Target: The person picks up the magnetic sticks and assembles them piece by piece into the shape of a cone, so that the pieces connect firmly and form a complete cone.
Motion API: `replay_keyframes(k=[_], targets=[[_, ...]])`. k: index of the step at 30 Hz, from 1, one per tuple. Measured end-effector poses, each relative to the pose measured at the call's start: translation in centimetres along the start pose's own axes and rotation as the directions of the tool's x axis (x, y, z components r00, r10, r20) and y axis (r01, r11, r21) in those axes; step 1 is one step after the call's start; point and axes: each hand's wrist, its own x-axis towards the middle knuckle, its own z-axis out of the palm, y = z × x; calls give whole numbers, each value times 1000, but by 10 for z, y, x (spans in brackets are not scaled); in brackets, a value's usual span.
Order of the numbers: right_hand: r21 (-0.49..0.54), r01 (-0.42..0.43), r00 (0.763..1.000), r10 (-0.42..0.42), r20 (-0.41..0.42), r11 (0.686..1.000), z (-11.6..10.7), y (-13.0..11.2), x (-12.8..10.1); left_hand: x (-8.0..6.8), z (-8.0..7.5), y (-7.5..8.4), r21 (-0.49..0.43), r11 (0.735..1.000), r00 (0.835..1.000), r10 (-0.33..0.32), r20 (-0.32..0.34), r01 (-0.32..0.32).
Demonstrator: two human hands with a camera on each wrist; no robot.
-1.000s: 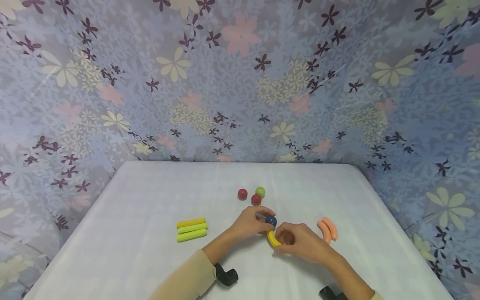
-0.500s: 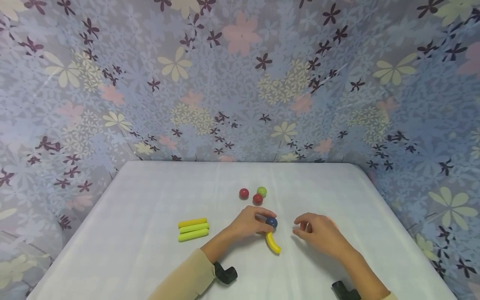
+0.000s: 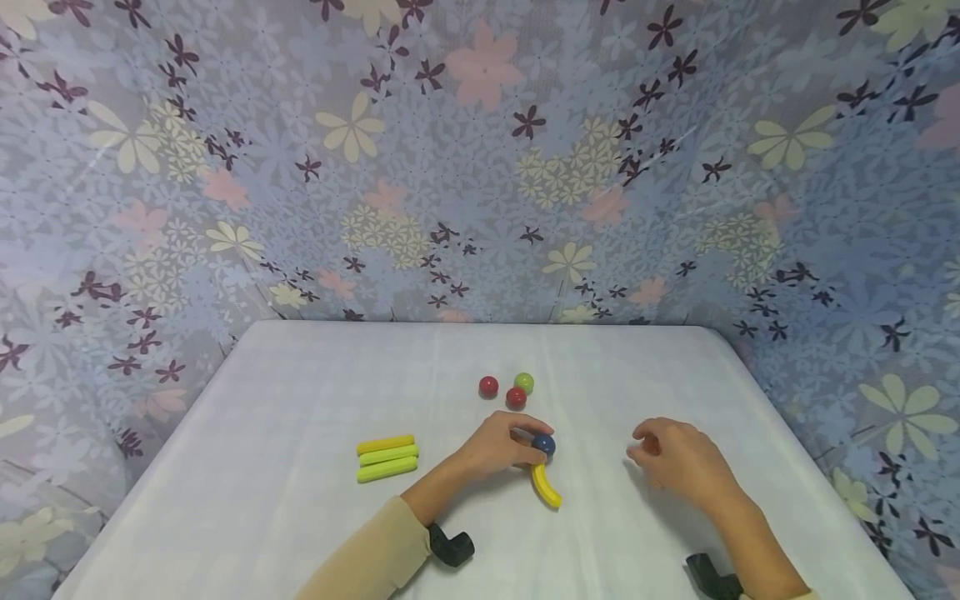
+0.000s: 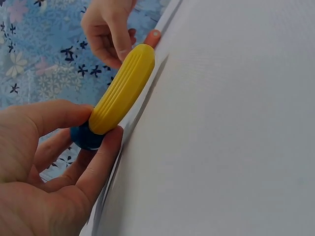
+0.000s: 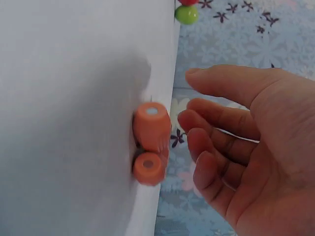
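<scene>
Holding the blue ball (image 3: pixel 543 443) against the top end of the yellow curve (image 3: pixel 547 486), the left hand (image 3: pixel 498 446) pinches the ball between thumb and fingers, mid-table, just this side of the two red balls (image 3: pixel 514 397) and the green ball (image 3: pixel 523 383). The right hand (image 3: pixel 678 460) hangs loose and half-curled, holding nothing, right next to the two orange curves (image 5: pixel 150 142) but not touching them. Looks to me like the joining step: one piece is on the ball and the next one is about to be fetched. I'd guess the next move needs a clean pinch on a single orange curve, since they lie touching each other. Straight sticks (image 3: pixel 386 457) sit off to the left.
</scene>
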Motion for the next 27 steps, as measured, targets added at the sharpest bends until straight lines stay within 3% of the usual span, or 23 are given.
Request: replay_keyframes(k=[7, 14, 21, 27], targets=[[-13, -20, 999, 21, 31, 1000, -8, 11, -4, 1, 2, -1, 31, 999, 1000, 12, 6, -13], [39, -53, 996, 50, 70, 998, -9, 20, -4, 2, 1, -4, 29, 999, 999, 36, 16, -37], [92, -43, 994, 33, 107, 995, -3, 17, -2, 1, -1, -7, 31, 999, 999, 33, 16, -34], [71, -56, 992, 47, 120, 996, 2, 15, -1, 0, -3, -6, 49, 998, 999, 35, 20, -36]])
